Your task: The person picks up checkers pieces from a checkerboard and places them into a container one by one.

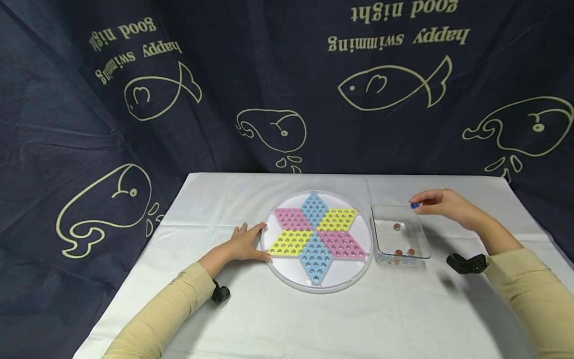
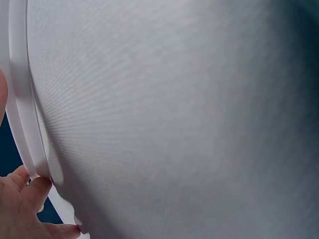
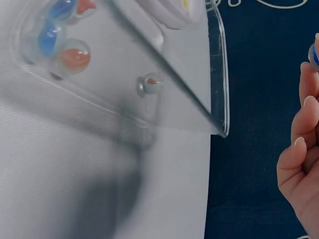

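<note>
A round white Chinese checkers board [image 1: 354, 269] with a pink, yellow and blue star of holes lies on the table. At its left edge my left hand [image 1: 244, 243] rests with fingers spread, thumb and fingertips at the rim; the left wrist view shows fingertips [image 2: 37, 191] touching the rim. Right of the board stands a clear box [image 1: 403, 234] holding several marbles, orange-red ones and blue ones. Above the box's far right corner, my right hand [image 1: 444, 203] pinches a blue marble [image 1: 414, 205] between thumb and finger. In the right wrist view that marble [image 3: 313, 56] shows at the edge.
A white cloth [image 1: 358, 324] covers the table. Behind it hangs a dark blue curtain [image 1: 269, 60] with fish and whale drawings. Each wrist carries a black strap-on device, the right one [image 1: 466, 264] close beside the box.
</note>
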`<state>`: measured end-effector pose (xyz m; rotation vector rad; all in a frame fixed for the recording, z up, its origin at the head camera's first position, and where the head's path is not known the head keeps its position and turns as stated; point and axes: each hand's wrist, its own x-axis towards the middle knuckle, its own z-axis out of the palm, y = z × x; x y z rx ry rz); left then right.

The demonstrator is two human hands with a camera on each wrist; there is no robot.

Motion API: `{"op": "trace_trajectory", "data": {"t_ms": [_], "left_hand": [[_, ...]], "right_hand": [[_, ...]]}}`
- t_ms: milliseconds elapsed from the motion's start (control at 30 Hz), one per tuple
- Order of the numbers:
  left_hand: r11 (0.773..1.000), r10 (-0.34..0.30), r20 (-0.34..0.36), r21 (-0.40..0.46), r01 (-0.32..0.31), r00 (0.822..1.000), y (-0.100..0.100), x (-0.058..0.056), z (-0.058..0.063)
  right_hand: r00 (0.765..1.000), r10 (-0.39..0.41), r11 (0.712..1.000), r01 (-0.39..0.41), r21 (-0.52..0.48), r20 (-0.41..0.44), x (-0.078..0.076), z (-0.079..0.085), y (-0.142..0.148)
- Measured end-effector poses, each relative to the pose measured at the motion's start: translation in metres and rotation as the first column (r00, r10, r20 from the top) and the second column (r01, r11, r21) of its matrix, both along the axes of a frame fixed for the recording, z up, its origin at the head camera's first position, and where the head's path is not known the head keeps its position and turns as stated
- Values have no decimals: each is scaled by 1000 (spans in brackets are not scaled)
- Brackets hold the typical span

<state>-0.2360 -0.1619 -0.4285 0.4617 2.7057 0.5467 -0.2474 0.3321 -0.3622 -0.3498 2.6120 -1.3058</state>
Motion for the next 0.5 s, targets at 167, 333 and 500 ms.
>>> {"op": "trace_trajectory", "data": {"t_ms": [167,333,500], "left_hand": [[1000,2,1,-4,-2,1000,-1,-1,-1],[1000,0,-2,-4,0,1000,-1,-1,-2],[1000,5,8,6,-5,1000,-1,-1,-2]], "right_hand": [[1000,-2,1000,2,-1,12,1,-3,2],[1000,2,1000,-3,19,12,2,-5,4],[1000,2,1000,-3,25,11,2,-8,5]]}}
